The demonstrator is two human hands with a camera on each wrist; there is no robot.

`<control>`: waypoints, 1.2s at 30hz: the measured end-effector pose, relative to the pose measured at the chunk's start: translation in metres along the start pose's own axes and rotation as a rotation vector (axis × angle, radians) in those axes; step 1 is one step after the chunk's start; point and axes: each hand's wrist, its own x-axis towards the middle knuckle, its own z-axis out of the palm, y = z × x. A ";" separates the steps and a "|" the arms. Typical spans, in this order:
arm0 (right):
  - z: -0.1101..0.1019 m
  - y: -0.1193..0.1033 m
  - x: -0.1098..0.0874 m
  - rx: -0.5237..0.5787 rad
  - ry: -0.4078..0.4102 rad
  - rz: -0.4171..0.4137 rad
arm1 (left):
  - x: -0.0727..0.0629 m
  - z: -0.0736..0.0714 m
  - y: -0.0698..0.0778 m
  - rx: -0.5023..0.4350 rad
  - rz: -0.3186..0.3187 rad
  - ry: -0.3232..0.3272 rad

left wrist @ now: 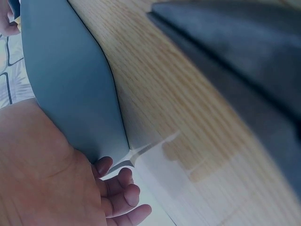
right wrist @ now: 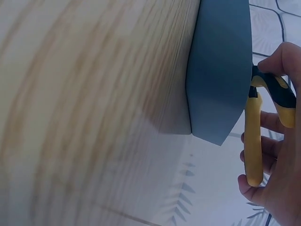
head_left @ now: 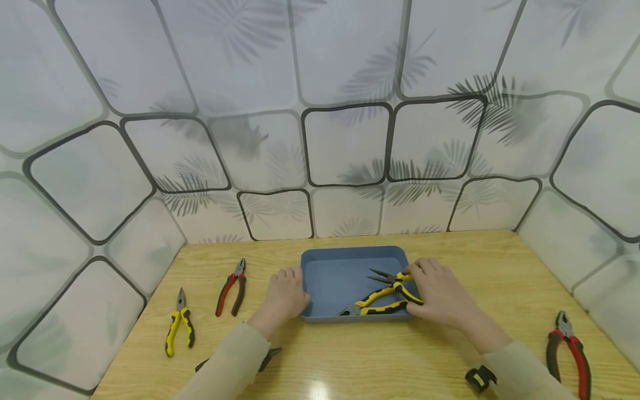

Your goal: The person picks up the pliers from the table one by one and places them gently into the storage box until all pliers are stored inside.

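Looking down from the head view, a blue tray (head_left: 325, 278) sits on the wooden table (head_left: 350, 355), with the left hand (head_left: 283, 291) against its left wall and the right hand (head_left: 436, 290) at its right side. The right grip holds long-nosed pliers (head_left: 398, 286), their slightly parted tips pointing left over the tray. Beneath them, yellow-and-black pliers (head_left: 370, 299) lie inside the tray near its front right part; whether the two pairs touch, I cannot tell. On the table to the left are yellow-handled pliers (head_left: 181, 309) and, farther back, red-and-black pliers (head_left: 236, 275). A dark-tipped tool (head_left: 273, 352) lies partly hidden under the left sleeve (head_left: 225, 361). A small black-and-yellow object (head_left: 479, 379) is just beside the right sleeve (head_left: 530, 372), and larger red-handled pliers (head_left: 565, 334) lie at the far right. A patterned sheet (head_left: 345, 139) stands behind.

In the left wrist view, the left grip is relaxed: the palm is along the tray's outer wall, the fingers loosely bent by its corner rather than wrapped around it. A blurred dark shape (left wrist: 235, 52) fills the upper right.

In the right wrist view, the right grip is closed around the long-nosed pliers' handles beside the tray's rim, thumb on one handle, fingers behind the other.
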 end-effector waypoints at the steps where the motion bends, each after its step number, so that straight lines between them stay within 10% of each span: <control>1: 0.001 0.000 0.001 0.003 -0.003 0.002 | 0.000 -0.001 0.000 0.001 -0.001 -0.002; 36: 0.021 -0.009 0.030 -0.030 -0.003 -0.153 | -0.002 -0.004 0.001 0.013 0.000 0.002</control>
